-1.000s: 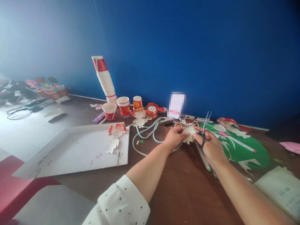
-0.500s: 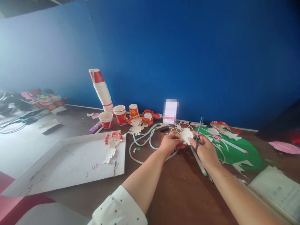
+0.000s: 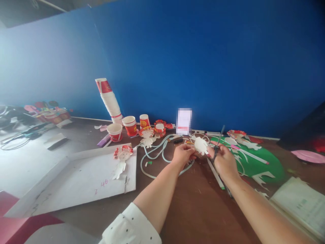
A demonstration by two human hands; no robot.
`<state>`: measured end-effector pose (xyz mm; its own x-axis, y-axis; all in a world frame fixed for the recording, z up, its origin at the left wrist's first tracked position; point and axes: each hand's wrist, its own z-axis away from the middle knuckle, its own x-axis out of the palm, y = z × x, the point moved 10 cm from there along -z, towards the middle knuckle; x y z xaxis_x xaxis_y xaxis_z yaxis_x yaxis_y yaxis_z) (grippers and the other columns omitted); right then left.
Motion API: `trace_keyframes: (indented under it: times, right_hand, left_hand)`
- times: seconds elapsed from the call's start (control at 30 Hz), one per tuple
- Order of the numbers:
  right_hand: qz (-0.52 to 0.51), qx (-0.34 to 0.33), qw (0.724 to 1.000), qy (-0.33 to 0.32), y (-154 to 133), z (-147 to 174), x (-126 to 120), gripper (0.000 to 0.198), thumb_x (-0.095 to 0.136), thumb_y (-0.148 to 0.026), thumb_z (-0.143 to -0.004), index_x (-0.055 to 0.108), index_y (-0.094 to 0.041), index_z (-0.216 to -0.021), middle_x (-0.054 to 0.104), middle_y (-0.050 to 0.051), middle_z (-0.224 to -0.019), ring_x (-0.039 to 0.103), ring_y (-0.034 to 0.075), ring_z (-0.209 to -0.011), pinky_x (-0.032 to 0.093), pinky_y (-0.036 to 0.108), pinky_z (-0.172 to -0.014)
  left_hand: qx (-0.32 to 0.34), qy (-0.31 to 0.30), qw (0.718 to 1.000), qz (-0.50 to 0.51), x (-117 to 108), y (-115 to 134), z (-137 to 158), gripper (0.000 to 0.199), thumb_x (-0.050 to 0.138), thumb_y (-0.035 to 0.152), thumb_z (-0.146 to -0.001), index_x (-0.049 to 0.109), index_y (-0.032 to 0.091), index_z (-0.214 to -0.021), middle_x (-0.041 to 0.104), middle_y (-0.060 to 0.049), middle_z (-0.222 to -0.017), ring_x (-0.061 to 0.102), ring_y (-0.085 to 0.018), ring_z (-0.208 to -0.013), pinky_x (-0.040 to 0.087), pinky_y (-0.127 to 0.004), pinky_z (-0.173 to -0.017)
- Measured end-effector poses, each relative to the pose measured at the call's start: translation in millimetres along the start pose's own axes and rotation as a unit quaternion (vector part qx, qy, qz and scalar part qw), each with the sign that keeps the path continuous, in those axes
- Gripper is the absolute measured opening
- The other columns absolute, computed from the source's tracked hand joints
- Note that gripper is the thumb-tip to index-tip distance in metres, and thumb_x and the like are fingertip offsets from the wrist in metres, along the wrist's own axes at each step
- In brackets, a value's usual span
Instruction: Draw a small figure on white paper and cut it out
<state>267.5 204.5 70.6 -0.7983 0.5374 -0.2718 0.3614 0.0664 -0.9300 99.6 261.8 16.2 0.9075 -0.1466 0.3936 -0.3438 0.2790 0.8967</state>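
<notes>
A small white paper cutout with notched edges is pinched at its left side by my left hand. My right hand is closed around a pair of scissors, whose blades point up and away from the paper. The right fingertips reach the cutout's right edge; contact there is hard to make out. Below the hands lies a green-tipped white marker. Beyond the left hand are a coiled pale blue cable and paper lion-like figures with red fringed heads, one figure on a white box lid.
The white box lid takes up the left. Behind it stand red paper cups and a leaning cup stack. Green paper with scraps and a pink marker lies right, near a notebook. A blue partition rises behind.
The cutout has turned a little in my fingers, its lower end swinging toward the right hand. The scissors have tilted and shifted slightly right. Both hands keep their hold.
</notes>
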Motion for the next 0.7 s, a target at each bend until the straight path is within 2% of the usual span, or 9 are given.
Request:
trace_keyframes:
  times: [0.1,0.23,0.4,0.5,0.7]
  right_hand:
    - [-0.044,0.006,0.999,0.023,-1.3,1.1,-3.1,0.039,0.077,-0.042,-0.069,0.061,-0.022,-0.098,0.065,-0.002,-0.065,0.064,0.020,-0.063,0.049,0.030,-0.061]
    - [-0.135,0.018,0.989,-0.055,-5.7,7.8,15.2,0.040,0.079,-0.044,-0.068,0.057,-0.024,-0.094,0.068,-0.002,-0.064,0.065,0.019,-0.058,0.051,0.031,-0.062]
    - [-0.071,0.034,0.975,-0.209,-9.1,26.9,46.0,0.031,0.076,-0.047,-0.073,0.059,-0.023,-0.086,0.069,-0.001,-0.063,0.065,0.018,-0.055,0.049,0.028,-0.056]
    - [-0.050,0.060,0.956,-0.284,-3.9,38.6,61.0,0.032,0.076,-0.049,-0.072,0.060,-0.024,-0.084,0.070,0.000,-0.062,0.065,0.019,-0.054,0.048,0.028,-0.052]
    - [-0.031,0.079,0.946,-0.313,0.3,43.9,69.5,0.036,0.074,-0.054,-0.071,0.061,-0.024,-0.087,0.068,-0.001,-0.061,0.064,0.020,-0.054,0.050,0.030,-0.053]
  left_hand:
    - [0.011,0.027,0.999,0.029,-6.9,2.6,-1.9,0.017,0.077,0.015,-0.070,0.061,0.012,-0.066,0.061,-0.002,-0.064,0.060,-0.009,-0.058,0.051,-0.022,-0.059]
    - [0.017,0.035,0.997,0.073,-12.2,4.4,-4.8,0.013,0.074,0.014,-0.072,0.062,0.011,-0.071,0.063,-0.004,-0.067,0.063,-0.011,-0.063,0.051,-0.023,-0.063]
    - [0.046,0.030,0.991,0.126,-15.3,11.1,-7.5,0.014,0.074,0.017,-0.071,0.063,0.011,-0.075,0.064,-0.004,-0.070,0.063,-0.011,-0.067,0.050,-0.023,-0.068]
    - [0.072,0.050,0.985,0.149,-22.3,14.1,-10.5,0.016,0.075,0.019,-0.068,0.063,0.012,-0.075,0.061,0.000,-0.067,0.057,-0.007,-0.060,0.045,-0.019,-0.062]
    - [0.094,0.091,0.967,0.218,-32.2,16.0,-12.4,0.028,0.082,0.024,-0.057,0.062,0.013,-0.073,0.059,0.002,-0.066,0.050,-0.006,-0.055,0.037,-0.019,-0.053]
